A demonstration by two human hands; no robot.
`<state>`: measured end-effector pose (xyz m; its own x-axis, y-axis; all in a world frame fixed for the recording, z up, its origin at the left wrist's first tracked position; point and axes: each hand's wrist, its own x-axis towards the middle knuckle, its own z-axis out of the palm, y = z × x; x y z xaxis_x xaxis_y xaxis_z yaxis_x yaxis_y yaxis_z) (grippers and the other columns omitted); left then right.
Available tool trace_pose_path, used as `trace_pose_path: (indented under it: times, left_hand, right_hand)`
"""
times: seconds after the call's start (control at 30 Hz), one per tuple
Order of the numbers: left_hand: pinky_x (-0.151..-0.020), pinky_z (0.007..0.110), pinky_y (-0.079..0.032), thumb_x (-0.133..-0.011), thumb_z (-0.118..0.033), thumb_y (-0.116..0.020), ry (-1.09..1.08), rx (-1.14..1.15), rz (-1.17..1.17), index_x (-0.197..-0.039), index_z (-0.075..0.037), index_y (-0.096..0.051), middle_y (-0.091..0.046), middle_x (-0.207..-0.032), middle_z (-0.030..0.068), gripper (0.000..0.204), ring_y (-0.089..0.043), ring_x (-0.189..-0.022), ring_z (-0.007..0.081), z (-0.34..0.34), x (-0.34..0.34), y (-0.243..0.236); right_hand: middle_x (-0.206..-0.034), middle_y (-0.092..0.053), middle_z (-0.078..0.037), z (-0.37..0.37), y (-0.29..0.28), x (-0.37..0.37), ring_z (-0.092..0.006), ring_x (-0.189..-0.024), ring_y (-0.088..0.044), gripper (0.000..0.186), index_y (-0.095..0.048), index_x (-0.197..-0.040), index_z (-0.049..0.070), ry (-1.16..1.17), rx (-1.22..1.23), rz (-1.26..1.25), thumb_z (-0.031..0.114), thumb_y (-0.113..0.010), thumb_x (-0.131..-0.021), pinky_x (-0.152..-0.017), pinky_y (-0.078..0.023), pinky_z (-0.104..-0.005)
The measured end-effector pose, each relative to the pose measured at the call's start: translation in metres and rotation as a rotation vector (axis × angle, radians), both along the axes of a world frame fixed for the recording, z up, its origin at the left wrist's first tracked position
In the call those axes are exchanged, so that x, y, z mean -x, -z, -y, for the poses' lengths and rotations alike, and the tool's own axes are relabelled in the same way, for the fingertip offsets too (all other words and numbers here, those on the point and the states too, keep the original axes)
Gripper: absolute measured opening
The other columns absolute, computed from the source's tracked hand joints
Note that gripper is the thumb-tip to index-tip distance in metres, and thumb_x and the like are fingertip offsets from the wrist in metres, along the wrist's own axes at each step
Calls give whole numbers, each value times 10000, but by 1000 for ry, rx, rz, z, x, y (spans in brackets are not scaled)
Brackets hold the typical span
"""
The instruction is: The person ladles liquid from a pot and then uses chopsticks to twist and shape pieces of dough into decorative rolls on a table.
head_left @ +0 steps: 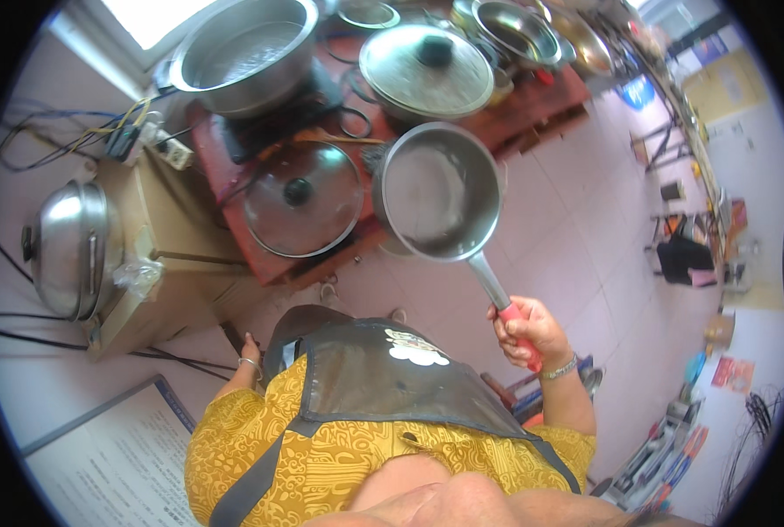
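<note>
My right hand [532,334] is closed round the red grip of a metal saucepan [440,193], held out in front of me. The pan's mouth faces up toward me, and bright glints show along its inner wall. Behind the pan is the edge of a reddish-brown table [234,206]. A glass lid [304,198] with a black knob lies on the table, to the left of the pan. My left hand [249,350] hangs low at my side, near a cardboard box, with a finger stretched out and seemingly nothing in it.
A large metal pot [247,61] with liquid stands on a black cooker. A lidded pan [427,75] and several metal bowls sit further along the table. At left, a domed metal pan [67,250] is by the cardboard box [168,206]; loose cables run along the wall.
</note>
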<state>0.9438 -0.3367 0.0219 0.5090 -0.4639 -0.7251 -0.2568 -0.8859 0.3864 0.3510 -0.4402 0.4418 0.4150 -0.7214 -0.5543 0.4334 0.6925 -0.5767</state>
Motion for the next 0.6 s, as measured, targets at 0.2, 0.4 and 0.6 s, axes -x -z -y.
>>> trace_pose_path:
  times: [0.2, 0.4, 0.6]
  left_hand:
    - [-852, 381, -440, -897, -617, -168, 386, -137, 73, -1047, 60, -601, -622, -999, 211, 817, -597, -941, 323, 12, 12, -23]
    - [-728, 370, -477, -877, -656, -161, 427, -130, -30, -1089, 46, -563, -643, -859, 247, 836, -631, -813, 320, 16, 40, -56]
    - [-665, 342, -496, -882, -652, -155, 535, -128, 48, -1072, 22, -576, -660, -809, 214, 816, -646, -712, 268, -3, 21, -102]
  right_hand:
    - [-618, -462, -21, -67, 115, 56, -74, -383, -399, 137, -501, -961, -10, 64, -304, -228, 80, -527, -861, -318, -323, -221]
    - [-527, -434, -7, -11, 310, 50, -101, -389, -425, 155, -504, -765, 35, -144, -209, -627, 161, -539, -848, -320, -341, -267]
    - [-887, -609, -270, 88, 513, 4, -413, -863, -593, 292, -497, -1019, -75, -269, 176, -1313, 131, -492, -812, -757, -489, -452]
